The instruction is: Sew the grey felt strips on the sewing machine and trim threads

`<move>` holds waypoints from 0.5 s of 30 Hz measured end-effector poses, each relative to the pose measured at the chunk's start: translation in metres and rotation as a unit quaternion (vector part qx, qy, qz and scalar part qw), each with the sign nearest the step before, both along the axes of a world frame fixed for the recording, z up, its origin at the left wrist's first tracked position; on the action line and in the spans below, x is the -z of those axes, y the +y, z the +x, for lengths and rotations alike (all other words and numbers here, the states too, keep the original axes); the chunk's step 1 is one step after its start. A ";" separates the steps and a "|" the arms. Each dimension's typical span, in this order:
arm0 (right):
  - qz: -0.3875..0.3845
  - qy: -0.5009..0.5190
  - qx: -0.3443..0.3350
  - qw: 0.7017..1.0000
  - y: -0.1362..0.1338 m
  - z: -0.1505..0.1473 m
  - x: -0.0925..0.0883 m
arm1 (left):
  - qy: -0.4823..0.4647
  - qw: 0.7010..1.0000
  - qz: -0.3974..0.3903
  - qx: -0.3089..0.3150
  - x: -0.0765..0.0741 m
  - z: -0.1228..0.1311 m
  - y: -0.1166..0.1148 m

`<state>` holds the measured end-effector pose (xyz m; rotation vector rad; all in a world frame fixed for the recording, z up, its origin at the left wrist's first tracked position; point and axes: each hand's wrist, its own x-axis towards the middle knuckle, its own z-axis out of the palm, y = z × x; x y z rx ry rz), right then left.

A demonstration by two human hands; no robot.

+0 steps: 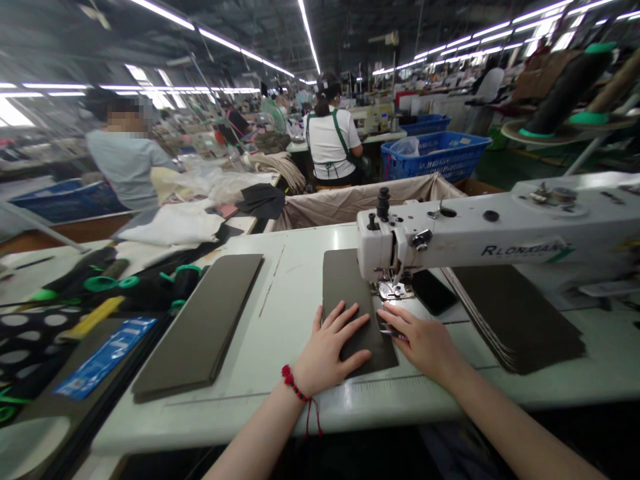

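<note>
A dark olive fabric panel (345, 280) lies on the pale sewing table, its right edge beside the needle and presser foot (395, 288) of a white sewing machine (450, 230). My left hand (333, 347) rests flat on this panel with fingers spread. At the panel's right edge, just in front of the presser foot, my right hand (425, 340) has its fingers curled round small metal thread snips (389, 330), which are partly hidden under them.
A stack of olive panels (200, 327) lies to the left, and another stack (520, 320) to the right. Near the machine base is a black phone (434, 292). Thread cones (187, 280) and a blue packet (106, 357) lie far left. Co-workers sit beyond, near blue crates (435, 157).
</note>
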<state>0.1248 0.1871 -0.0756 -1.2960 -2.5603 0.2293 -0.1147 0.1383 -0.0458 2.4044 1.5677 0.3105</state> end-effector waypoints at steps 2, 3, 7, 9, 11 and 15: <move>0.001 -0.001 0.002 1.000 0.000 0.000 0.001 | 0.001 1.000 0.002 -0.001 0.000 0.000 0.000; 0.001 -0.002 0.003 1.000 0.000 0.000 0.001 | 0.001 1.000 0.004 -0.001 0.001 0.000 0.000; 0.003 0.000 0.004 1.000 0.000 0.000 0.002 | 0.000 1.000 0.014 -0.001 0.003 0.000 0.001; 0.003 0.001 0.003 1.000 0.000 0.000 0.002 | 0.000 1.000 0.016 -0.001 0.004 0.000 0.000; 0.002 0.003 0.002 1.000 0.000 0.000 0.001 | 0.003 1.000 0.014 -0.001 0.004 0.000 0.000; -0.001 0.006 0.003 1.000 -0.001 0.000 0.000 | 0.010 1.000 0.009 0.001 0.004 0.000 0.000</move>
